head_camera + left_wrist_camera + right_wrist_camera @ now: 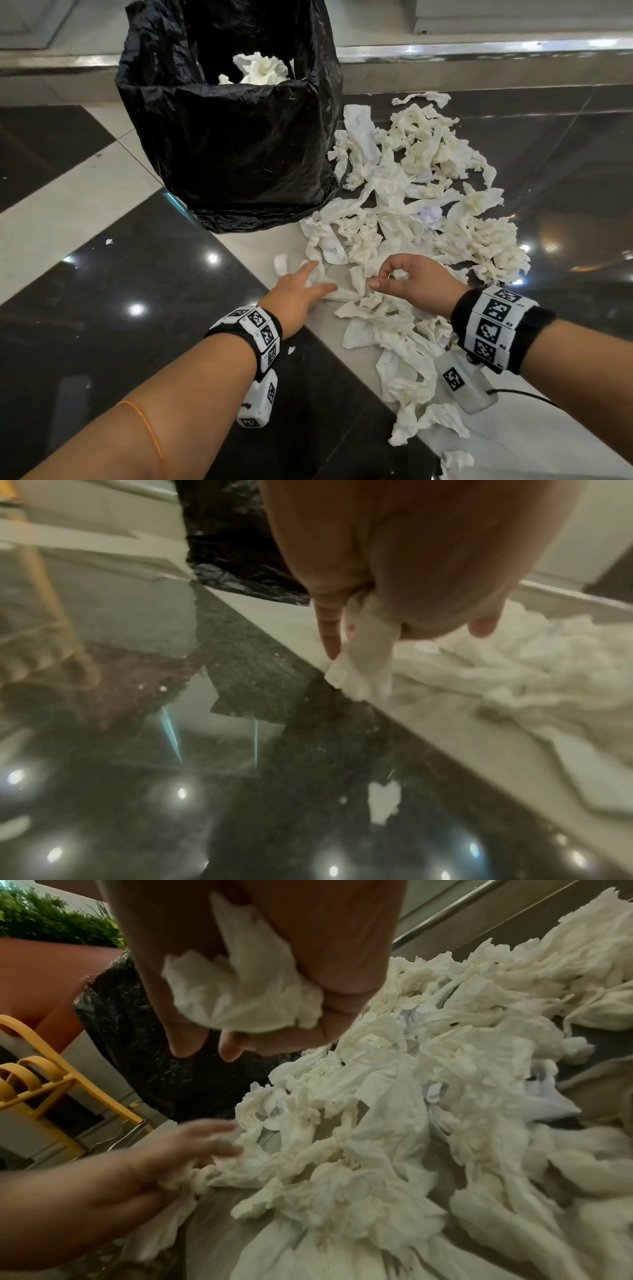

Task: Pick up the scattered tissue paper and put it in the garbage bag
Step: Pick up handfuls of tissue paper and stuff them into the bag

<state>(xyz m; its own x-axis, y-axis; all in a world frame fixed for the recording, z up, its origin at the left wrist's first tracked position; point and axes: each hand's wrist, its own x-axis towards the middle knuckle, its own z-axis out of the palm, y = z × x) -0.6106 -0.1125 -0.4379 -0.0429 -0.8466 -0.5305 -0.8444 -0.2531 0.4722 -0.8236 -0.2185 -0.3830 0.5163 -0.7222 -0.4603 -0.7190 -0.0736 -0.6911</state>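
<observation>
Tissue paper (421, 192) beside garbage bag (236, 137), both hands gathering

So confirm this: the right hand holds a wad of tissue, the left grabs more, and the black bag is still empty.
Not empty: the head view shows tissue already inside the bag. The rest holds: the right hand holds a wad, and the left hand grabs more.

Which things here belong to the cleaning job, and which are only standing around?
Belong to the job:
- black plastic garbage bag, some tissue already inside
- scattered white crumpled tissue paper on the floor
- left hand, gripping tissue
- right hand, holding a crumpled wad

Just standing about:
- yellow metal frame
- terracotta planter with green plant
- metal step edge
</observation>
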